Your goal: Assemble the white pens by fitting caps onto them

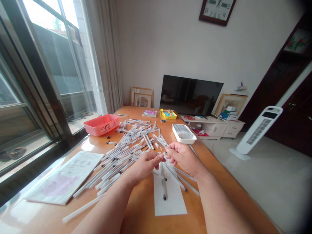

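Observation:
My left hand (149, 165) and my right hand (183, 157) meet above the table, fingertips pinched close together. A small pale piece with a dark end shows between them; the fingers hide most of it, and I cannot tell what it is. Below them, a white sheet of paper (169, 204) carries a clear-barrelled pen with a black end (164, 188) and another crossing it. More pens (179, 182) lie beside and under my right hand. To the left spreads a large loose heap of white pen barrels (117, 164), many with black ends.
A red plastic basket (101, 126) stands at the left edge, a notebook (65, 178) nearer me. At the right edge sits a white tray (184, 140) of thin pen parts. Farther back are a booklet (149, 113) and a yellow box (168, 114). A television (191, 96) stands beyond.

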Demonstrator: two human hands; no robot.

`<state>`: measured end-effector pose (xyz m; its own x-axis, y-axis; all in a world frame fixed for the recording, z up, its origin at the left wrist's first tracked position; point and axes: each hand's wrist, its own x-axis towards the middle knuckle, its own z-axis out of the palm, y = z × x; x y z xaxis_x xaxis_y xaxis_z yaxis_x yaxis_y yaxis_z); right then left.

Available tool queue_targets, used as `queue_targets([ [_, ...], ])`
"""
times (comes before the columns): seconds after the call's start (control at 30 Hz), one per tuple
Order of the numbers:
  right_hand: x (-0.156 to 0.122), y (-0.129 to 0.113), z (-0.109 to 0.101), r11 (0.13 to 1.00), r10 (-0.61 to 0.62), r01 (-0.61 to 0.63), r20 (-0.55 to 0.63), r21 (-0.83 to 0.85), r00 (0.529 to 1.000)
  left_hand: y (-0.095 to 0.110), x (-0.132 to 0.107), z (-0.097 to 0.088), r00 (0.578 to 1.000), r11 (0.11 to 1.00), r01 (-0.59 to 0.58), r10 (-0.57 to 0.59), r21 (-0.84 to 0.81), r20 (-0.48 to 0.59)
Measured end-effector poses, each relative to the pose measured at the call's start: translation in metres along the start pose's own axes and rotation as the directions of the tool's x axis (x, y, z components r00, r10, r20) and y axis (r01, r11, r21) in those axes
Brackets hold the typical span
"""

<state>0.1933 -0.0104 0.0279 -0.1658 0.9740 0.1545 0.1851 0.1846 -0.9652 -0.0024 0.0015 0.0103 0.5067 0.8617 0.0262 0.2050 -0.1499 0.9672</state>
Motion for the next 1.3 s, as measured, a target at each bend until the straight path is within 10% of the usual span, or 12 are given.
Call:
queue_targets([
  [0.73, 0.0, 0.004, 0.005, 0.847, -0.261, 0.22, -0.017, -0.484, 0.965, -0.012, 0.005, 0.001, 0.998, 0.991, -0.057, 0.061, 0.118, -0.028],
  [1.3, 0.002, 0.003, 0.007, 0.992, -0.104, 0.101, -0.043, -0.07, 0.994, -0.005, 0.0, 0.0, 0.999, 0.998, -0.029, 0.027, -0.051, -0.026],
])
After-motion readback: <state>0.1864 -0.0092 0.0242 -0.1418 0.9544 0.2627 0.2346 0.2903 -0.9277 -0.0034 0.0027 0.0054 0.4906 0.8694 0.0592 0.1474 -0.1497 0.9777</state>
